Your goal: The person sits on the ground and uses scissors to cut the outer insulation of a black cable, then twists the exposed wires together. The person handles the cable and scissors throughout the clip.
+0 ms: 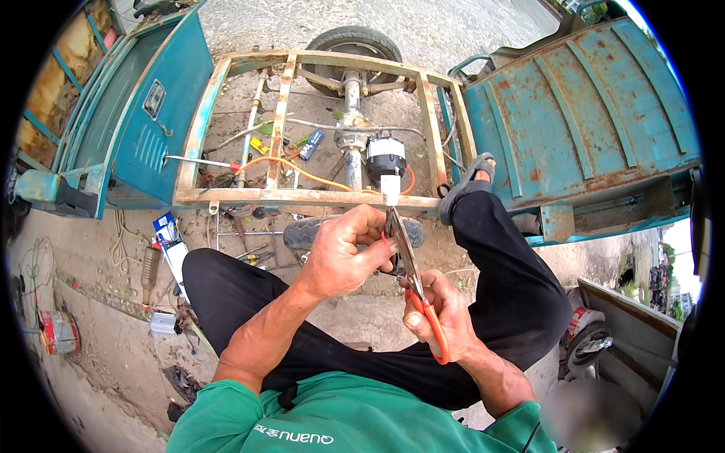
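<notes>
My right hand [438, 309] is closed around the orange-red handles of a pair of scissors [408, 257]. Their metal blades point away from me, up toward a white connector [390, 189] at the near rail of a metal frame. Beside the blades, my left hand [343, 251] is pinched on thin dark and red wires [395, 264], which fingers and blades partly hide. Just beyond the connector sits a black and silver motor [386, 156] on the axle [352, 94]. An orange cable [302, 172] runs along the frame toward it.
The rusty metal frame [302, 198] lies between teal body panels [162, 106] at left and a teal cargo bed [581, 113] at right. A wheel [355, 38] stands at the far side. My sandalled foot [467, 189] rests at the frame. A screwdriver [204, 161] and several tools lie about.
</notes>
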Motion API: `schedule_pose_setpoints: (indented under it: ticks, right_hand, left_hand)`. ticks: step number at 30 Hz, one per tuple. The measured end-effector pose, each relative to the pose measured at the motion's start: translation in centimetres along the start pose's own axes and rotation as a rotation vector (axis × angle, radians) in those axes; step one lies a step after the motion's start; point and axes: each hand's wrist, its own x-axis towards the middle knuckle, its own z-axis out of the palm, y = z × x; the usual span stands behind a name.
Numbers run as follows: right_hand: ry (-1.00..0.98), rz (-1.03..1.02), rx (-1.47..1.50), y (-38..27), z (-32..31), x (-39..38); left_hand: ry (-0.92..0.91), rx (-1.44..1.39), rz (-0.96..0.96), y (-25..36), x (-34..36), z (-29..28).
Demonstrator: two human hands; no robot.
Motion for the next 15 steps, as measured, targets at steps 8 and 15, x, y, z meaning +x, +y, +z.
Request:
schedule_pose_setpoints:
  ticks: [8,15]
  right_hand:
    - [0.015,-0.034,-0.073,0.25,0.25,0.13]
    - [0.039,0.000,-0.081,0.40,-0.11,0.08]
  left_hand:
    - [0.001,-0.007,-0.014,0.07,-0.24,-0.25]
    - [-0.021,-0.004,-0.065,0.53,0.00,-0.40]
